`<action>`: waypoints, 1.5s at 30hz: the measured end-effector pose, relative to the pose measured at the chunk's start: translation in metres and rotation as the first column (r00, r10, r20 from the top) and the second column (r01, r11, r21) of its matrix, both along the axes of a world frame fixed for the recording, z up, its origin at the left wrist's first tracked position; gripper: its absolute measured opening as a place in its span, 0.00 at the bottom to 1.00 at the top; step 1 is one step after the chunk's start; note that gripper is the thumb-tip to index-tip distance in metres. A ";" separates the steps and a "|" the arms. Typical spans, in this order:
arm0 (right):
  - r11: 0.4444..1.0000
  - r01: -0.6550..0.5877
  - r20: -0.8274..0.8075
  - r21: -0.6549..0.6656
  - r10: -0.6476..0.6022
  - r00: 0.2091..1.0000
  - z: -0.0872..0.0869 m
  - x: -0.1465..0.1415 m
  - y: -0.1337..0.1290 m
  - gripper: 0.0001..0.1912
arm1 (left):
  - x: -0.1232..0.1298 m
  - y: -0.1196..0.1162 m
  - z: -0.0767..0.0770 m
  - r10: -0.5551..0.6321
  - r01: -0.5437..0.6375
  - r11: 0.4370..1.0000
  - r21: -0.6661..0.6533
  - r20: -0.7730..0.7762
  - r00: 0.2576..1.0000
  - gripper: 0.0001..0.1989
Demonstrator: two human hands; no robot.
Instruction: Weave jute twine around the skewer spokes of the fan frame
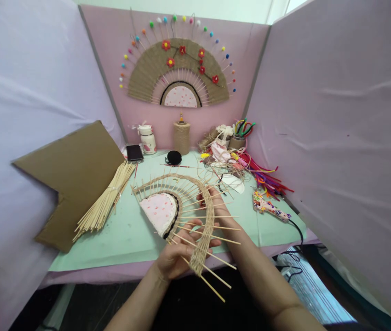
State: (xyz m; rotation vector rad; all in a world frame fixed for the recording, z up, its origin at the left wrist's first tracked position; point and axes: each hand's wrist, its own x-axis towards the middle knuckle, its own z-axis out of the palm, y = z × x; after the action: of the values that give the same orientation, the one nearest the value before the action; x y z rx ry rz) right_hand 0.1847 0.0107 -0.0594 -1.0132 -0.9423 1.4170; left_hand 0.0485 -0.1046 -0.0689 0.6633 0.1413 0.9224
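Observation:
A half-round stick fan point(208, 220) is held tilted above the table, its thin sticks spread like rays and laced with a band of brown twine. Its inner half-circle point(160, 212) is white-pink fabric with small pink marks, edged by black braid. My left hand point(178, 250) grips the near end, thumb and fingers around the sticks under the band. At the far right side of the band, my right hand point(213, 198) has its fingers curled behind the sticks and against the twine; some fingertips are hidden.
A bundle of sticks point(107, 197) leans on cardboard point(78, 161) at left. Behind stand a bottle point(147, 139), a twine spool point(181, 138) and a black yarn ball point(174, 157). At right lie tangled twine, pipe cleaners point(264, 177) and a corded glue gun point(270, 208). A decorated fan point(188, 57) hangs behind.

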 end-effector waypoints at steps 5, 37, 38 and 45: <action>0.999 -0.053 -0.222 0.013 0.055 0.974 0.014 -0.001 -0.004 0.19 | 0.007 -0.004 0.003 -0.043 0.043 0.999 0.020 0.012 0.999 0.29; 0.951 0.127 -0.292 0.281 -0.042 0.955 0.021 0.011 0.003 0.14 | 0.026 -0.030 -0.015 -0.040 -0.009 0.910 -0.416 -0.110 0.993 0.22; 0.952 0.112 -0.298 0.284 -0.023 0.954 0.022 0.011 0.004 0.13 | 0.027 -0.030 -0.016 -0.037 -0.025 0.903 -0.428 -0.137 0.990 0.21; 0.946 0.056 -0.323 0.319 0.053 0.945 0.037 0.002 0.008 0.13 | 0.019 -0.036 -0.014 -0.323 0.151 0.908 -0.391 -0.424 0.846 0.19</action>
State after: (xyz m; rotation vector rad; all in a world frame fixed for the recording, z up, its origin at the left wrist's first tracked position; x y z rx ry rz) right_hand 0.1870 0.0188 -0.0221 -0.5113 -0.8875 1.3227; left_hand 0.0673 -0.1405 -0.0832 0.5541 0.6394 0.4527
